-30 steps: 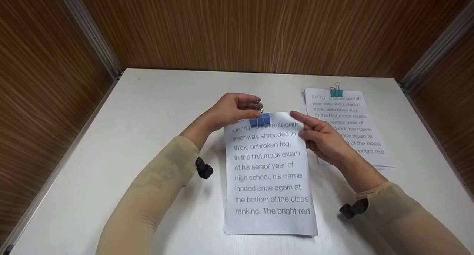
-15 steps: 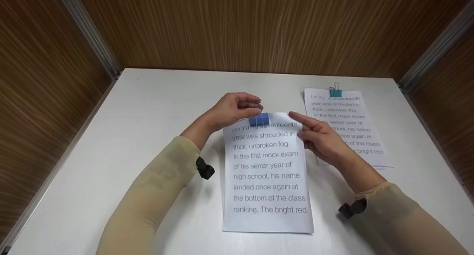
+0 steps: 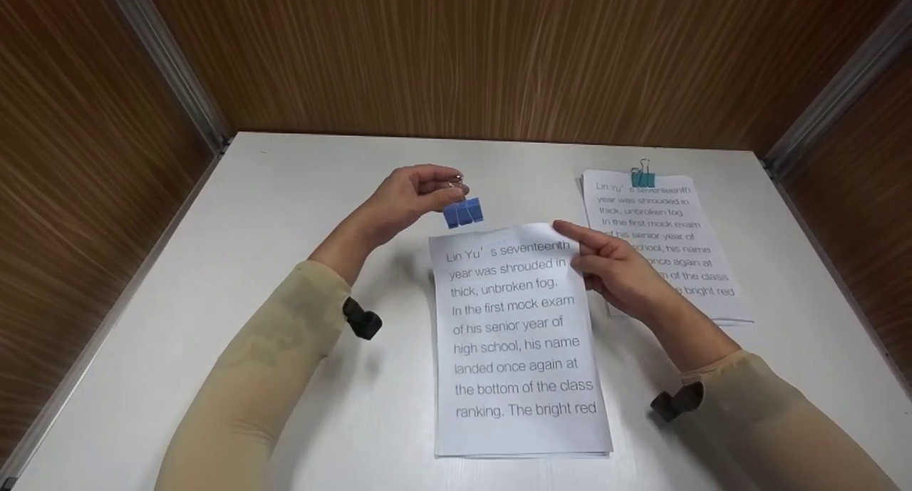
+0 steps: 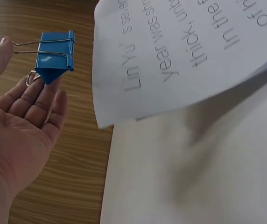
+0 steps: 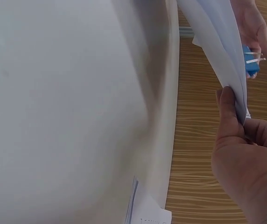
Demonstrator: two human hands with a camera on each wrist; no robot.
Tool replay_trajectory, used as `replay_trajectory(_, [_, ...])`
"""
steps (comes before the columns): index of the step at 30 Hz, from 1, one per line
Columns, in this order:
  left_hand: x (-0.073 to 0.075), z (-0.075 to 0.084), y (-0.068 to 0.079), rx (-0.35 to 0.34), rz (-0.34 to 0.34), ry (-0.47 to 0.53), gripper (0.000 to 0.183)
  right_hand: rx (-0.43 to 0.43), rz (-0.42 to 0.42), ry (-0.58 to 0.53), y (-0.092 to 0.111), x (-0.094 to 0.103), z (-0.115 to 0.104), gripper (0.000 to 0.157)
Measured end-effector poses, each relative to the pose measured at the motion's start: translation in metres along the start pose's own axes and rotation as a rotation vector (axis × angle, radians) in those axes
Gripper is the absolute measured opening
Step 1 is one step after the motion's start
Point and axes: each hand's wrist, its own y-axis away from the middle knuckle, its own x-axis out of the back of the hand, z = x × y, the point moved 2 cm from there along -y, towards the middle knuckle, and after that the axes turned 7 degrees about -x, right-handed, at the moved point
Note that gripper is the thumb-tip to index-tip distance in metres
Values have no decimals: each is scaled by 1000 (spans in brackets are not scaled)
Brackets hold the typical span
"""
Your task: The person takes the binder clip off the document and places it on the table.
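Observation:
My left hand [image 3: 410, 199] pinches the wire handles of a blue binder clip [image 3: 463, 212] between thumb and fingers. The clip hangs just above and left of the top edge of a stack of printed sheets [image 3: 513, 334], apart from it. In the left wrist view the blue binder clip [image 4: 55, 53] shows a gap between itself and the paper's edge. My right hand [image 3: 623, 270] grips the stack near its top right corner. From the right wrist view, the sheets [image 5: 222, 51] are pinched between my thumb and fingers, their upper part raised off the table.
Behind my right hand, at the right, a second stack of printed sheets [image 3: 659, 249] lies on the white table [image 3: 320, 177] with a teal binder clip [image 3: 643, 179] on its top edge. Brown wood-grain panels [image 3: 456, 63] enclose the table at the back and sides.
The blue binder clip has come off the top edge of the stack, and my left hand has drawn it up and to the left. My right hand keeps its grip on the sheets.

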Motion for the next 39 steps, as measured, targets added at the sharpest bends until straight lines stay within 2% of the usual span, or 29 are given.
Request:
replay_trajectory(4, [34,-10,17,40,67,-12,47,-7,3,-15,-1,1,2,62])
replay_trajectory(12, [100,-34,54,162,232,-22,55,-24,18,-29,-2,3,5,63])
replay_trajectory(18, [136,-53,81,241,306,-17,59,-25,23,-27,-3,5,7,64])
replay_trajectory(22, [152,-66,96,296,343,-24,64,-28,21,-34,-5,5,8,63])
replay_trajectory(26, [163,-79,104,340,372,-4,66,-29,24,-28,-5,5,8,63])
replay_trajectory(32, [168,-85,112,384,395,31,65,-43,29,-27,-5,4,7,62])
replay_trajectory(39, [172,-91,113,410,404,-23,66,-40,46,-18,-5,4,8,62])
